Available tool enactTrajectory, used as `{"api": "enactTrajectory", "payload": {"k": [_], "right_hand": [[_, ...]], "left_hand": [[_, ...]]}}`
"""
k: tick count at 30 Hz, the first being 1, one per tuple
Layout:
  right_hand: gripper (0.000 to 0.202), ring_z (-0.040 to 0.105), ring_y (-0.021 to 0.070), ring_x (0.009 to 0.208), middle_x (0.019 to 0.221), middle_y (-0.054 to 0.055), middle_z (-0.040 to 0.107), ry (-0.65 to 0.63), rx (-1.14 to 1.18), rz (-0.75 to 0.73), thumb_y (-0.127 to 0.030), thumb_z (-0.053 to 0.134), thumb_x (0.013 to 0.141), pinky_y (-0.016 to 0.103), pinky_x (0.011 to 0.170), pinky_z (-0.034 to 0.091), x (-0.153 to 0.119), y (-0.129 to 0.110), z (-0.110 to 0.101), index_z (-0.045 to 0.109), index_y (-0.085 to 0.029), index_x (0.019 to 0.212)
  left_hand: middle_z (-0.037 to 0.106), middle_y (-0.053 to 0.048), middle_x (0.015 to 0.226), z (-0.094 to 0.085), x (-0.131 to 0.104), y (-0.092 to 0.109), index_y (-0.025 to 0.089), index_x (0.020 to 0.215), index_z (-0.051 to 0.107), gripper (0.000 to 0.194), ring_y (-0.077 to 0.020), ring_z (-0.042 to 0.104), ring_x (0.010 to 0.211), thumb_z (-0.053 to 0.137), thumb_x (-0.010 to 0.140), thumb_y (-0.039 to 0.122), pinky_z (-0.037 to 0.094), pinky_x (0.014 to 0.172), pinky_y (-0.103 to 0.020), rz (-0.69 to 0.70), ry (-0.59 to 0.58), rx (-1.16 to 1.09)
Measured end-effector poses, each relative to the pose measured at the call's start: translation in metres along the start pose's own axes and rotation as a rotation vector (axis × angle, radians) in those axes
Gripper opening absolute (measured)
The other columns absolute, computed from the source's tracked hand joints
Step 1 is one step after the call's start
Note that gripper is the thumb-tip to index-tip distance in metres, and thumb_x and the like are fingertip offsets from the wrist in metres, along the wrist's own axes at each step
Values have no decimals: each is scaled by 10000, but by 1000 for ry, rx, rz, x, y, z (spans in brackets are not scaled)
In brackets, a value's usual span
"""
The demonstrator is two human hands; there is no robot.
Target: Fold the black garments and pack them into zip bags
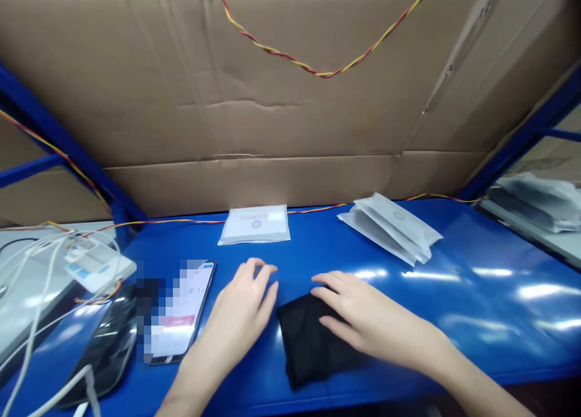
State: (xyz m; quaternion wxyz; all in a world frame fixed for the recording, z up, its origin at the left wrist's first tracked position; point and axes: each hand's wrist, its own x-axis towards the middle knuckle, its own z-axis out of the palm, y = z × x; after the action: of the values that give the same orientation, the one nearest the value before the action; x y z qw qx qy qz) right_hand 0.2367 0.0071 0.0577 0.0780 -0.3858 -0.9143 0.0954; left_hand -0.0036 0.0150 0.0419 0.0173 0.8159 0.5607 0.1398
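A folded black cloth (304,338) lies flat on the blue table (313,259) in front of me. Over its upper right part is my right hand (347,308), fingers apart and pointing left; whether it presses on the fabric I cannot tell. To the left of the cloth, my left hand (247,296) hovers at the table with its fingers loosely curved and apart, nothing between them. A phone with a lit screen (186,314), partly blurred out, lies just left of that hand.
At the back lie a flat white pouch (255,224) and several frosted bags (393,226); more bags (540,202) sit at far right. White cables (34,320), a white box (97,262) and a dark glossy object (102,350) crowd the left. Cardboard (281,114) walls the back, with twisted wire (324,75) hanging.
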Motion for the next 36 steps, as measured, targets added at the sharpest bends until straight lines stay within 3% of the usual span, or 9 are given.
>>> {"api": "enactTrajectory", "payload": {"k": [3,6,10,14,22,26,31,36], "right_hand": [[255,584,255,1004,1107,97,621,-166,32,-83,-249,581,879,384,842,487,19,9,-3,605,-170,1120],[255,594,249,905,981,78,636,-258,105,-65,-296,616,853,364,763,476,32,18,-2,621,-174,1077],[345,585,239,906,978,51,641,-319,296,51,-405,696,776,322,729,443,33,34,2,623,-200,1044],[396,575,245,887,895,30,640,-377,355,175,-530,704,729,299,674,405,27,48,3,635,-215,959],[148,570,185,856,907,16,603,-168,486,73,-352,603,859,301,753,437,34,47,12,602,-207,887],[109,574,195,893,980,50,589,23,445,98,-262,522,894,331,796,472,37,41,20,577,-196,962],[304,543,212,1156,1250,84,583,86,438,63,-195,495,894,353,998,440,37,36,25,552,-196,1194],[364,488,241,1259,1342,126,546,151,316,62,-207,486,881,398,1047,413,37,34,28,541,-163,1238]], "left_hand": [[553,-150,1297,10,50,-23,155,1246,545,348,-269,564,1157,396,938,217,472,953,-390,-70,-48,201],[507,-225,1357,28,82,-42,96,1309,500,427,-347,503,1229,411,893,130,428,977,-477,-164,-44,264],[588,-228,1232,43,87,-52,87,1278,518,419,-345,579,1113,372,886,93,449,911,-482,-229,-87,301],[651,-170,1091,37,74,-41,105,1144,587,351,-286,635,988,332,904,78,469,859,-400,-183,-159,292],[686,-87,994,29,60,6,165,1037,609,333,-228,641,954,393,835,11,479,811,-316,-23,-247,161],[692,-58,976,31,56,8,201,1026,610,331,-217,641,932,435,812,19,486,792,-299,61,-238,66],[695,-63,985,31,53,4,210,1110,595,429,-224,626,961,408,792,-9,506,795,-315,135,-199,-30],[702,-69,999,32,50,8,179,1151,584,402,-229,634,929,414,824,18,534,789,-344,233,-3,-106]]}}
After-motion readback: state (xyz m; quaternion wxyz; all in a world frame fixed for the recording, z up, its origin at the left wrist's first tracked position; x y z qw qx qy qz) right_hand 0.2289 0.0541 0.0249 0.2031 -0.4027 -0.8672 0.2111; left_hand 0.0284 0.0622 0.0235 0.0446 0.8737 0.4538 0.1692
